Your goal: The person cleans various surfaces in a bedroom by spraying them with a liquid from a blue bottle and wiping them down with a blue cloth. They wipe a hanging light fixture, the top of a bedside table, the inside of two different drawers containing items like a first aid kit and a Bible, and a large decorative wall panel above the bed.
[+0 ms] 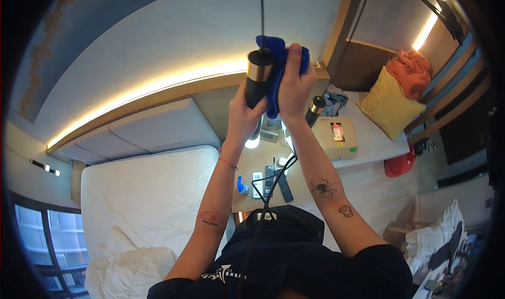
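Note:
My left hand (pixel 241 115) grips a black and gold cylindrical pendant lamp (pixel 258 72) around its lower black part. The lamp hangs from a thin dark cord (pixel 261 14), and light shows at its bottom end below my hand. In my right hand (pixel 296 87) is a folded blue cloth (pixel 271 43), held against the lamp's right side, with my thumb on top of it. Part of the cloth is hidden behind my fingers. A second black and gold pendant lamp (pixel 316 108) hangs just beyond my right forearm.
Below my arms, a wooden bedside table (pixel 242 166) holds several remote controls (pixel 285 188) and a blue-topped spray bottle (pixel 242 186). A cardboard box (pixel 341 149) sits to the right. Beds flank the table: a bare mattress (pixel 142 192) left, a yellow pillow (pixel 388 103) right. Black cables (pixel 272 192) dangle before me.

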Demonstrator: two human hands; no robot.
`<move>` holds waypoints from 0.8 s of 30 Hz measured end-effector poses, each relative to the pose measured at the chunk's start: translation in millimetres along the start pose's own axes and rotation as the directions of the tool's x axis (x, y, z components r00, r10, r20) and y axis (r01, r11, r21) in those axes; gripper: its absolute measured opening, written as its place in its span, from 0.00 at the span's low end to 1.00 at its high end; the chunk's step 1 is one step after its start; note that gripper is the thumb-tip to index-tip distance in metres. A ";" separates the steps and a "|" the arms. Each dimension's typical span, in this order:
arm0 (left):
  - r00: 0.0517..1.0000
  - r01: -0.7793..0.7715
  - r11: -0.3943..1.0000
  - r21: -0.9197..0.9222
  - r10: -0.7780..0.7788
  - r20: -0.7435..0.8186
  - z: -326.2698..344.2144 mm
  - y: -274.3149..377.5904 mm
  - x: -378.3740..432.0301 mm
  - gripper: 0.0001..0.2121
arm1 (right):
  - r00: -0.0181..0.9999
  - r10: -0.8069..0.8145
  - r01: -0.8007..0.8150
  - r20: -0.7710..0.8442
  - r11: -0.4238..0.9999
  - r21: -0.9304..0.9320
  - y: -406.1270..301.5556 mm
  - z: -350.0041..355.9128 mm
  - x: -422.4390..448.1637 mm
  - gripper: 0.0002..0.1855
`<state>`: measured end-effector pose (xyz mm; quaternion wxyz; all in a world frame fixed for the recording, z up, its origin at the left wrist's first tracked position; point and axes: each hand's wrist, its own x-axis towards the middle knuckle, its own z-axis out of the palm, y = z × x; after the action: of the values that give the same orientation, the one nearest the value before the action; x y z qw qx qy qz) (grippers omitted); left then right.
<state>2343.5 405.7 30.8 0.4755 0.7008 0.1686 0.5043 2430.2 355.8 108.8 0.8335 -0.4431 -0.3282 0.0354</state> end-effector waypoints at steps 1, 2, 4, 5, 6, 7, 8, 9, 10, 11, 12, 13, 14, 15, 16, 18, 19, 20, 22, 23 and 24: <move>1.000 0.007 1.000 -0.021 -0.008 -0.024 0.6 -4.5 0.2 0.20 | 0.998 -0.023 0.022 0.056 1.000 0.018 -1.7 -8.9 -6.3 0.20; 0.999 0.014 0.999 -0.043 -0.016 -0.046 2.1 -9.2 0.0 0.21 | 0.993 -0.049 0.045 0.109 0.998 0.035 -3.6 -19.8 -14.4 0.19; 0.997 -0.002 1.000 -0.024 0.000 -0.074 0.3 -8.3 1.3 0.21 | 0.982 -0.079 0.073 0.173 0.996 0.042 -7.9 -37.8 -30.3 0.16; 0.996 -0.011 1.000 -0.016 0.010 -0.088 0.0 -5.3 2.8 0.22 | 0.975 -0.067 0.055 0.210 0.997 0.062 -7.8 -55.3 -36.1 0.19; 0.971 0.239 0.968 0.073 -0.235 -0.050 2.7 6.8 3.0 0.26 | 0.984 0.106 -0.135 0.142 0.966 0.219 -14.0 -76.5 -37.1 0.20; 0.984 0.102 0.964 0.244 -0.061 -0.168 11.1 5.1 -0.6 0.27 | 0.955 0.279 -0.296 0.102 0.873 0.388 -20.4 -96.8 -36.2 0.21; 0.959 -0.015 0.908 0.418 0.132 -0.252 21.6 1.6 -5.1 0.28 | 0.980 0.179 -0.186 0.083 0.979 0.087 -23.4 -118.6 -35.3 0.20; 0.893 -0.107 0.791 0.603 0.343 -0.292 25.2 0.8 -9.8 0.29 | 0.991 0.087 -0.065 0.099 0.977 -0.204 -23.0 -137.8 -35.8 0.19; 0.830 -0.175 0.760 0.626 0.456 -0.321 29.6 -3.4 -19.3 0.29 | 0.990 0.006 0.063 0.141 0.873 -0.483 -20.0 -159.4 -36.6 0.18; 0.750 -0.243 0.728 0.642 0.560 -0.351 37.9 -10.9 -29.9 0.29 | 0.977 -0.060 0.191 0.203 0.671 -0.716 -17.1 -182.9 -35.2 0.18; 0.708 -0.442 0.636 0.633 0.681 -0.190 43.2 -26.3 -40.2 0.26 | 0.954 -0.103 0.299 0.282 0.400 -0.867 -10.6 -201.8 -33.3 0.18; 0.803 -0.497 0.677 0.543 0.596 -0.007 51.8 -32.1 -52.9 0.27 | 0.925 -0.113 0.374 0.364 0.082 -0.924 -1.8 -217.8 -31.5 0.19; 0.889 -0.445 0.822 0.355 0.453 0.064 70.5 -49.8 -62.5 0.29 | 0.922 -0.083 0.373 0.378 -0.064 -0.926 8.4 -224.4 -28.7 0.20; 0.958 -0.279 0.920 0.275 0.250 0.138 92.3 -56.5 -63.6 0.33 | 0.920 -0.048 0.370 0.388 -0.222 -0.902 20.7 -236.1 -26.9 0.21; 0.971 -0.130 0.935 0.329 0.054 0.231 106.1 -52.9 -59.2 0.39 | 0.943 -0.003 0.325 0.331 -0.194 -0.926 34.2 -242.6 -26.0 0.23; 0.961 -0.028 0.967 0.255 -0.044 0.272 129.9 -79.2 -46.4 0.41 | 0.939 -0.040 0.331 0.341 -0.150 -0.931 64.5 -252.4 -19.6 0.24; 0.951 0.029 0.975 0.222 -0.096 0.295 139.1 -91.4 -39.6 0.42 | 0.906 -0.127 0.387 0.405 -0.145 -0.911 77.1 -253.5 -13.6 0.24; 0.948 -0.049 0.969 0.240 -0.031 0.316 145.4 -102.5 -33.6 0.38 | 0.885 -0.185 0.421 0.428 -0.079 -0.904 92.7 -249.9 -6.8 0.23; 0.895 0.160 0.966 0.201 -0.228 0.384 156.5 -118.9 -32.5 0.34 | 0.919 -0.151 0.392 0.364 0.249 -0.886 123.0 -240.4 -3.4 0.22; 0.848 0.268 0.946 0.180 -0.321 0.421 163.7 -126.4 -36.8 0.32 | 0.953 -0.046 0.283 0.298 0.482 -0.829 139.4 -241.4 -5.8 0.24; 0.938 0.037 0.980 0.195 -0.102 0.332 162.4 -139.0 -47.8 0.23 | 0.956 0.097 0.102 0.276 0.774 -0.625 137.3 -223.4 -7.5 0.22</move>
<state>2497.4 359.1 -117.9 0.4475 0.8124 0.1550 0.3403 2585.4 276.4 -87.2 0.5778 -0.6865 -0.4412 -0.0129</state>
